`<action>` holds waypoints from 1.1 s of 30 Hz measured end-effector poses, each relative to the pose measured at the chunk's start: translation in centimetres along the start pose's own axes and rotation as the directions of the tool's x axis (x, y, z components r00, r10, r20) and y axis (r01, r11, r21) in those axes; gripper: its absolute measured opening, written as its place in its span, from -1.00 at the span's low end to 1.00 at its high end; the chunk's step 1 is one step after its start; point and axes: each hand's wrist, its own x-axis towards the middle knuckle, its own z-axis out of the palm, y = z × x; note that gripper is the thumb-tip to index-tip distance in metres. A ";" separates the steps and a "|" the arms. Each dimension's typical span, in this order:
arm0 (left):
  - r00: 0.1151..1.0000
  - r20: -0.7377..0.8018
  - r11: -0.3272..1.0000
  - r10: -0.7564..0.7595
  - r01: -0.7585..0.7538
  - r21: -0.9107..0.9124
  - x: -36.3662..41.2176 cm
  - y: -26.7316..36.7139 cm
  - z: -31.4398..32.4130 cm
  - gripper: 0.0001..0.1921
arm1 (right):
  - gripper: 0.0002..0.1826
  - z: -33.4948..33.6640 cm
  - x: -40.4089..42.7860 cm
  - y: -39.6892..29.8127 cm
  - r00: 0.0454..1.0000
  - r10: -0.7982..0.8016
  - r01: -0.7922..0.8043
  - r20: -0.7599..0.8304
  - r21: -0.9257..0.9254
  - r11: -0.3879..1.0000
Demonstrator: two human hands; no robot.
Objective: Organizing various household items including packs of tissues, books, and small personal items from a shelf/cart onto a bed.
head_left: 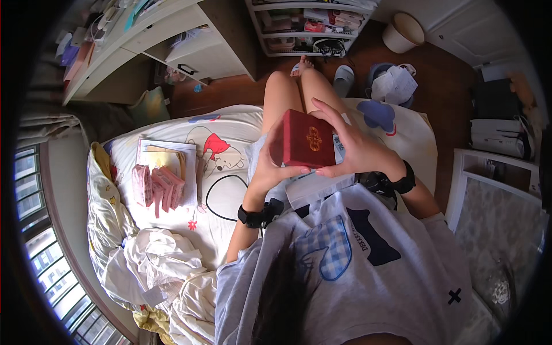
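Between my two hands I hold a dark red box [302, 138] with a gold emblem on its face. My left hand [269, 157] grips its left side, the thumb along the lower edge. From the right, my right hand [355, 146] holds the box, its thumb at the lower corner and its fingers reaching over the top. Under the box, on my lap, rests a pale book or flat carton [319, 189] with writing on it, partly hidden by the hands and the box.
I sit on a bed [228, 125] with a cartoon-print sheet. To the left, pink packets [161, 187] lie on a stack of papers [189, 172]. A black cable [207, 196] loops beside me. A desk [228, 47], shelf rack [307, 33], bin [403, 34] and slipper [343, 79] stand beyond.
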 end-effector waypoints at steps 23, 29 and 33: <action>0.976 -0.060 0.967 0.210 -0.198 0.161 -2.2 2.0 0.2 0.16 | -0.03 -1.6 2.1 -3.1 0.965 -0.027 0.096 0.262 -0.254 0.963; 0.980 -0.142 0.988 0.136 -0.123 0.098 -3.2 2.6 -0.1 0.14 | -0.03 -1.5 3.6 -2.8 0.941 -0.186 0.229 0.283 -0.126 0.965; 0.975 -0.146 0.986 0.166 -0.164 0.020 -2.1 2.6 0.1 0.13 | 0.00 -1.5 3.4 -2.9 0.931 -0.118 0.165 0.345 -0.110 0.980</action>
